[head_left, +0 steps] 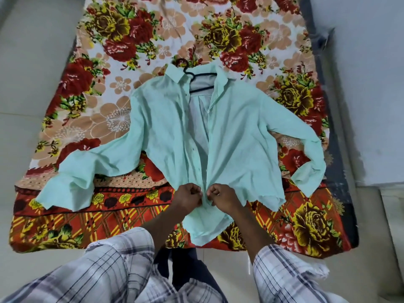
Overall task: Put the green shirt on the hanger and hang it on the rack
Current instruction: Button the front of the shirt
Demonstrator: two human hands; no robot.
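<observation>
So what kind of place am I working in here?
Likely a bedroom in a home: a low mattress under a floral bedsheet, pale floor tiles, and the green shirt spread out over a black hanger.

Bare floral bedspread (140, 25) beyond the hanger (197, 80) hook; shirt (236, 138) covers the middle.

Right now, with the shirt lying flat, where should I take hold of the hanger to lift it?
Probably its hook, reached from the far end: it juts clear past the collar, while the green shirt covers its shoulders.
</observation>
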